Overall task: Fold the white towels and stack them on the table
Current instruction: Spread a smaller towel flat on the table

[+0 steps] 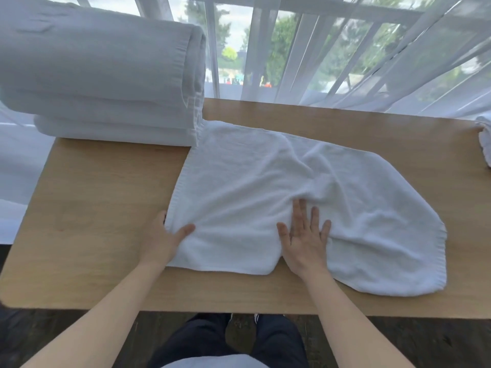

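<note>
A light wooden table (101, 197) is filling the middle of the view. From ten to two o'clock, sheer white curtains (345, 62) are hanging over a barred window (265, 49) (daylight is coming through, trees showing green outside). Dark flooring (425, 343) is showing at six o'clock.

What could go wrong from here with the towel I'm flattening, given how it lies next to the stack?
1. The spread towel has a ridge of wrinkles by the right hand; folding now would likely trap it and give a lumpy fold.
2. Its far left corner lies right against the stack of folded towels, maybe under it, so pulling with the left hand might drag the stack.
3. The stack overhangs the table on the left; a tug could tip it.
</note>
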### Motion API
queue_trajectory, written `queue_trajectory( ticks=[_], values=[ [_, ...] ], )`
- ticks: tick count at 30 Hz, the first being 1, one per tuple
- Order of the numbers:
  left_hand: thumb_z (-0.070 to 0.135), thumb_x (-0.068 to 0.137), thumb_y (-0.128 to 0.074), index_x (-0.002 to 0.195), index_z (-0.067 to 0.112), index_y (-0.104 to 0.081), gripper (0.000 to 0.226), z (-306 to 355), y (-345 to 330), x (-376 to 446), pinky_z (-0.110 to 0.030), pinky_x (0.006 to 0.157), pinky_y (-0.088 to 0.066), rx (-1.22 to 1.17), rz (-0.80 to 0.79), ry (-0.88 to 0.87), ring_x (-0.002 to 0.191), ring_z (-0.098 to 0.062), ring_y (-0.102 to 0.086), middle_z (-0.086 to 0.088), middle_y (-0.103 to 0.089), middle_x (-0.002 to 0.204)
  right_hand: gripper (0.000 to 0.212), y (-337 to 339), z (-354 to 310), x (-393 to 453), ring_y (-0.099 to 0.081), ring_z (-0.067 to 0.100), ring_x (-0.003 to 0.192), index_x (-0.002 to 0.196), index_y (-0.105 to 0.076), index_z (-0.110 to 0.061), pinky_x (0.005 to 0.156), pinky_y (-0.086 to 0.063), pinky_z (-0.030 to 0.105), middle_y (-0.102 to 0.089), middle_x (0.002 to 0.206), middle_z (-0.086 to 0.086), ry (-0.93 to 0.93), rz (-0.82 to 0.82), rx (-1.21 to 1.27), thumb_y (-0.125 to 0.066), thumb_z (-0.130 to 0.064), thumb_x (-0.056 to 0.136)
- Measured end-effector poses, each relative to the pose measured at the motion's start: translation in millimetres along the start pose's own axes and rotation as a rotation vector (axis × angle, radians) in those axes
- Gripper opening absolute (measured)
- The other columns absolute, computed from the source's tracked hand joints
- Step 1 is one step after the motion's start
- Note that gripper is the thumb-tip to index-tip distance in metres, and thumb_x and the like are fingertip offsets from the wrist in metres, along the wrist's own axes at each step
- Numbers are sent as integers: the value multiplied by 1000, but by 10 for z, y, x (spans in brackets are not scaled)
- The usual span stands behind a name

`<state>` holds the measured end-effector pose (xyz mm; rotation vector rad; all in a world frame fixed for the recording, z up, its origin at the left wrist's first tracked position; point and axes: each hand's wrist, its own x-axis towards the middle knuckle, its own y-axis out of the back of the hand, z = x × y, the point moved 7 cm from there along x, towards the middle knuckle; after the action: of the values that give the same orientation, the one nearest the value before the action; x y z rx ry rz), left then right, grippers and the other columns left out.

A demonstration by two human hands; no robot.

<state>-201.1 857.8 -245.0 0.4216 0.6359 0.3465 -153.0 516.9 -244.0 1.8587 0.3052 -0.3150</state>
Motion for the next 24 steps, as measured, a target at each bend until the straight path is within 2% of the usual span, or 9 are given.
queue_trajectory(
  ticks=[2, 4, 5, 7, 10, 12, 14, 19, 24],
  values=[
    [47, 74, -85, 109, 33, -46, 54, 33, 24, -93, -30, 70, -44, 174, 109, -66, 98, -16, -58, 16, -56, 104, 73, 49, 150, 11, 21, 15, 151, 151, 29, -37, 120, 19, 50, 26, 162, -17, -10, 2, -15, 3, -71, 92],
    [45, 81, -79, 134, 23, -39, 70, 225, -110, -217, -43, 94, -43, 459, 245, -279, 120, -27, -45, -1, -51, 127, 74, 96, 203, 25, 20, 14, 152, 153, 26, -37, 120, 18, 49, 24, 163, -17, 1, -4, -6, 2, -71, 93],
    [44, 87, -72, 143, 23, -36, 70, 358, -280, -302, -48, 106, -38, 521, 241, -413, 134, -28, -37, -4, -44, 143, 74, 117, 195, 21, 20, 13, 152, 154, 24, -36, 120, 18, 48, 23, 164, -16, 16, -3, 16, 1, -72, 93],
    [47, 97, -55, 152, 27, -32, 63, 613, -805, -475, -48, 117, -27, 558, 62, -665, 152, -23, -19, 1, -26, 164, 74, 171, 201, 3, 20, 12, 152, 155, 21, -35, 121, 18, 45, 19, 165, -13, 39, 30, 49, 1, -71, 93],
    [57, 103, -29, 158, 35, -21, 60, 800, -1685, -700, -41, 124, -13, 710, -242, -887, 156, -16, 4, 4, -2, 169, 70, 251, 420, -16, 25, 15, 150, 153, 27, -34, 120, 20, 46, 25, 164, -9, -16, 93, -35, 5, -68, 95],
    [61, 102, -16, 160, 36, -6, 64, 799, -2082, -763, -40, 126, -1, 838, -342, -895, 153, -13, 17, 4, 9, 169, 68, 271, 716, -24, 29, 16, 149, 149, 31, -36, 119, 21, 50, 29, 162, -7, -111, 92, -66, 8, -68, 94],
    [60, 102, -10, 160, 32, 1, 66, 776, -2261, -764, -41, 125, 4, 950, -318, -901, 152, -13, 22, 3, 10, 169, 67, 279, 971, -3, 31, 12, 147, 150, 29, -38, 118, 22, 52, 30, 162, -8, -105, 64, -88, 10, -67, 93],
    [55, 105, -9, 161, 21, -13, 66, 780, -2346, -802, -42, 124, -5, 1013, -216, -930, 156, -19, -1, 1, -5, 169, 67, 470, 1465, 261, 23, 7, 150, 157, 13, -38, 120, 18, 51, 23, 164, -13, 129, 49, -169, -2, -63, 96],
    [59, 103, -13, 162, 24, -7, 69, 829, -2426, -835, -44, 125, -5, 1075, -194, -886, 156, -18, 6, 2, 1, 169, 67, 752, 1788, 464, 13, 17, 154, 160, 0, -31, 122, 14, 50, 11, 168, -4, 179, 133, -77, -12, -59, 100]
  ],
)
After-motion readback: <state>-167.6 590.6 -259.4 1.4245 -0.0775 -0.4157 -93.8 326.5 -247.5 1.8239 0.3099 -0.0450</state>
